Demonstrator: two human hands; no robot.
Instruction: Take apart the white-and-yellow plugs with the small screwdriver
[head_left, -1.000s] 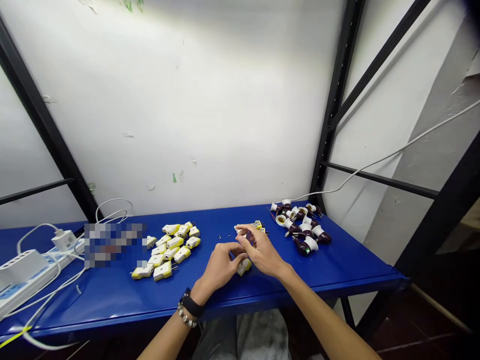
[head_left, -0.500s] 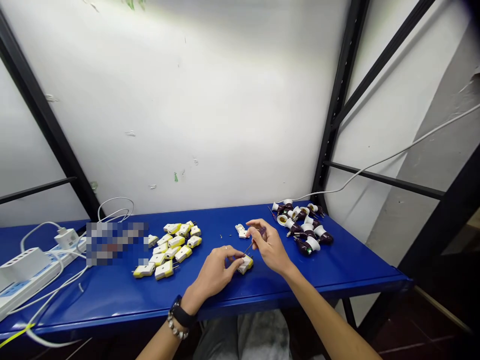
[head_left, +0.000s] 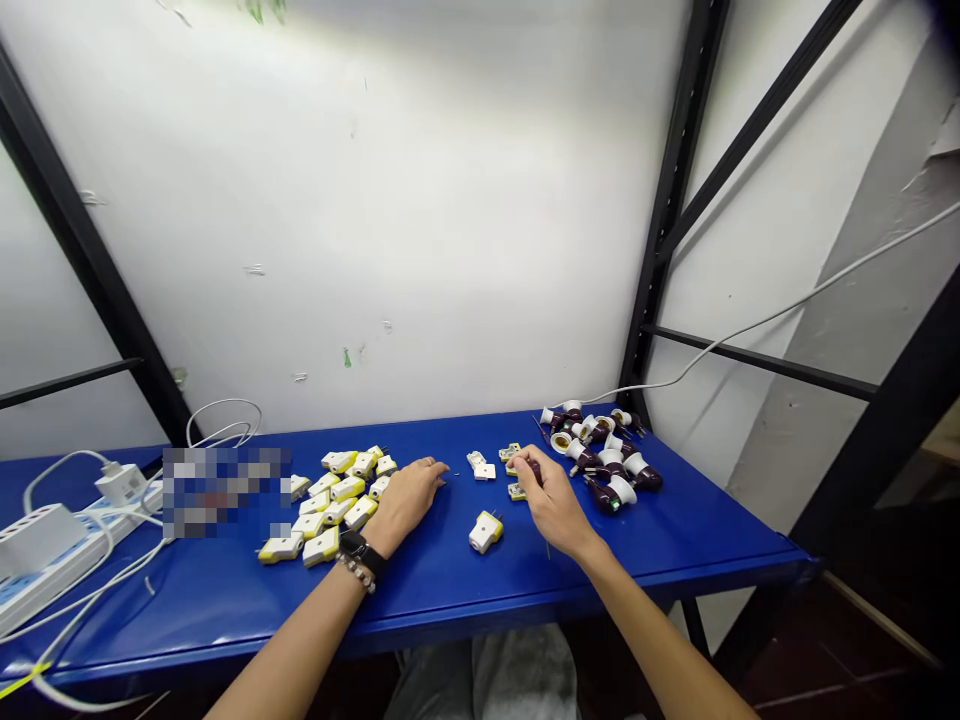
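My left hand reaches over the table, thumb and fingertips drawn together low on the surface; whatever is between them is too small to make out. A tiny metal piece lies just beyond the fingertips. My right hand is closed around the dark handle of a screwdriver, its thin shaft pointing down below the palm. Beside its fingers are opened yellow plug halves with inner parts showing, partly covered by the hand. Between my hands a white and yellow plug lies by itself. Behind it sit loose white plug covers.
Several white and yellow plugs are grouped left of my left hand. Dark lamp holders with white rims are piled at the right. A power strip with white cables lies far left on the blue table.
My left hand has let go of the plug and moved left and away from me to the small metal pieces. My right hand has lifted the screwdriver off the plug and shifted right.
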